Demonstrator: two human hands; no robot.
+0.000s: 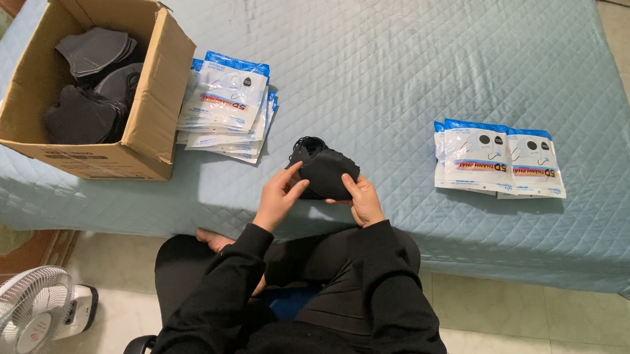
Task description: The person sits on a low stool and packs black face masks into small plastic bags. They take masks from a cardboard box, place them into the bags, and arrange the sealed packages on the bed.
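A small stack of black face masks (322,167) rests at the near edge of the quilted blue bed cover (405,68). My left hand (280,194) pinches the stack's left side with thumb and fingers. Along the stack's right lower side, my right hand (361,197) grips it with the thumb on top. Both arms wear black sleeves. A pile of flat white-and-blue pouches (226,106) lies left of the masks. To the right lie filled pouches (498,160) showing black masks through their windows.
An open cardboard box (128,147) at the far left holds several black masks (89,89). A white floor fan (22,316) stands at the lower left on the tiled floor. My legs and a bare foot (212,240) sit below the bed edge.
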